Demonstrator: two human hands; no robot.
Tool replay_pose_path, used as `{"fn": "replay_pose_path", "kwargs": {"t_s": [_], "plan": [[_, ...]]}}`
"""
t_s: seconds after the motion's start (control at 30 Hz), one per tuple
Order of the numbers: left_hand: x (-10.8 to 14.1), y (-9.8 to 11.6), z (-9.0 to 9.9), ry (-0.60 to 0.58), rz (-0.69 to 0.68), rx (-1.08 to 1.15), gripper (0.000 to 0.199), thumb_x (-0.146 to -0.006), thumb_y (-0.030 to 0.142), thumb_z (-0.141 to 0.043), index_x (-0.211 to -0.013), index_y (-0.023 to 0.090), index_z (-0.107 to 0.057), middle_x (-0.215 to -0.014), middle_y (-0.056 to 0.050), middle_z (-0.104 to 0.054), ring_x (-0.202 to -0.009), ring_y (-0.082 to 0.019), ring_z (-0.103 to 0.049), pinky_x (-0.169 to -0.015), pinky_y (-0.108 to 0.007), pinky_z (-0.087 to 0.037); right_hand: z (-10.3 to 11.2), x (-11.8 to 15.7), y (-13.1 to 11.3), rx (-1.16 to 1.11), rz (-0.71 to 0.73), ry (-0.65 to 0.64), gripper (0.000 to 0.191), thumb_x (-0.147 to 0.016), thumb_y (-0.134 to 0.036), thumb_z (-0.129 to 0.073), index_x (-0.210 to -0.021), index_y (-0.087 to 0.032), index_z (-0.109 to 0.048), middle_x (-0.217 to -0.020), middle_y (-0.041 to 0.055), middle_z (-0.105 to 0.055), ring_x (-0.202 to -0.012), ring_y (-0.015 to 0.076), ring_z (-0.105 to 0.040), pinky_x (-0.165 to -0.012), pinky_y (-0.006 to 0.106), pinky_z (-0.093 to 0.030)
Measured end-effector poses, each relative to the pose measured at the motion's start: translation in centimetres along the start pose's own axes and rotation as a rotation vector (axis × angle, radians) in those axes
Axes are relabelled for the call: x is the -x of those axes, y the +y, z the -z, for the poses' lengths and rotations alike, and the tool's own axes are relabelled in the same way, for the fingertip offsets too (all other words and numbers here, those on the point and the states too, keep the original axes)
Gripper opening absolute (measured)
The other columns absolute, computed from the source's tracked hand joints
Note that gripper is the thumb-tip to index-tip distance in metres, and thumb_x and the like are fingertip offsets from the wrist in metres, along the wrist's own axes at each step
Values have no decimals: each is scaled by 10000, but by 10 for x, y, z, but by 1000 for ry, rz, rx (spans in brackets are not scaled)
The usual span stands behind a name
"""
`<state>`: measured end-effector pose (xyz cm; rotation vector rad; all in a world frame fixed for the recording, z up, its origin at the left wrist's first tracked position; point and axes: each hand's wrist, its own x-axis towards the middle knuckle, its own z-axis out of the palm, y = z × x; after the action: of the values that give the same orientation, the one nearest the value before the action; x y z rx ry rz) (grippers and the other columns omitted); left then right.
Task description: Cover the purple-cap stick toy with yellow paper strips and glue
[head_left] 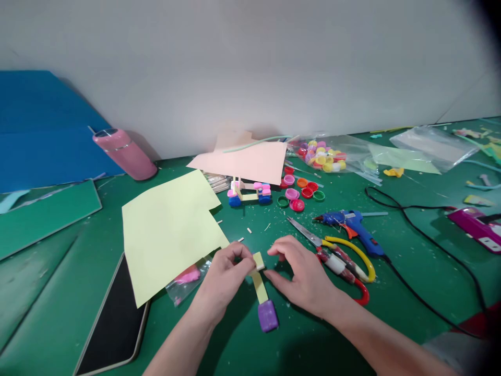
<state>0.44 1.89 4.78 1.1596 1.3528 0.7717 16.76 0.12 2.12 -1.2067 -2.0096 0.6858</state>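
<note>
My left hand point(231, 266) pinches the upper end of a small craft piece near the front of the table. A pale yellow foam strip point(259, 288) runs down from there to a purple block point(268, 315). Across the strip's top sits a short pale yellow piece point(259, 260), partly behind my left fingertips. My right hand point(297, 274) is just to the right, thumb and fingers apart, with nothing visible between them. Beyond both hands stands a little toy car point(250, 193) with blue and pink parts and a pale yellow frame.
Scissors point(332, 253) with red and yellow handles and a blue hot glue gun point(352, 227) lie right of my hands; its black cord point(422, 300) trails rightward. Yellow paper point(168, 230) overlaps a phone point(113, 324) on the left. Bottle caps point(307, 192) and a pink tumbler point(127, 155) are farther back.
</note>
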Motion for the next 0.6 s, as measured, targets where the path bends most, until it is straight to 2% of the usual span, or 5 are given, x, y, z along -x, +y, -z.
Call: {"fn": "replay_pose_path", "kwargs": {"t_s": [0.23, 0.33, 0.43, 0.53, 0.6], "plan": [[1, -3, 2, -10, 11, 34, 138, -640, 189, -543, -504, 173, -519, -695, 3, -486, -656, -149, -455, -596, -254, -365, -4, -2, 1, 61, 68, 42, 132, -772, -182, -572, -886, -205, -510, -874, 56, -557, -824, 199, -521, -686, 316, -428], [0, -3, 2, -9, 13, 44, 135, -637, 190, -544, -504, 174, -523, -696, 6, -478, -648, -144, -443, -586, -246, -351, -6, 1, 0, 30, 31, 60, 66, -769, -210, -574, -813, -200, -526, -809, 44, -559, -771, 190, -514, -655, 307, -412], [0, -4, 2, 2, 0, 53, 141, -631, 182, -543, -493, 175, -518, -683, 5, -478, -639, -142, -434, -569, -236, -332, -7, 5, -6, -129, -139, 32, 33, -751, -178, -557, -775, -196, -544, -736, 16, -527, -678, 154, -487, -592, 266, -389], [1, -6, 3, 7, -12, 62, 146, -631, 186, -546, -488, 178, -520, -680, 2, -490, -636, -143, -429, -560, -232, -324, -8, 6, -14, -452, -409, -44, 22, -750, -181, -538, -735, -183, -554, -649, -18, -465, -569, 113, -408, -507, 229, -332], [1, -6, 3, 10, -14, 59, 149, -635, 192, -545, -488, 178, -526, -684, -1, -499, -638, -144, -429, -564, -235, -323, -9, 5, -18, -615, -527, -74, 71, -755, -222, -539, -705, -172, -549, -609, -32, -435, -542, 100, -370, -484, 219, -300]]}}
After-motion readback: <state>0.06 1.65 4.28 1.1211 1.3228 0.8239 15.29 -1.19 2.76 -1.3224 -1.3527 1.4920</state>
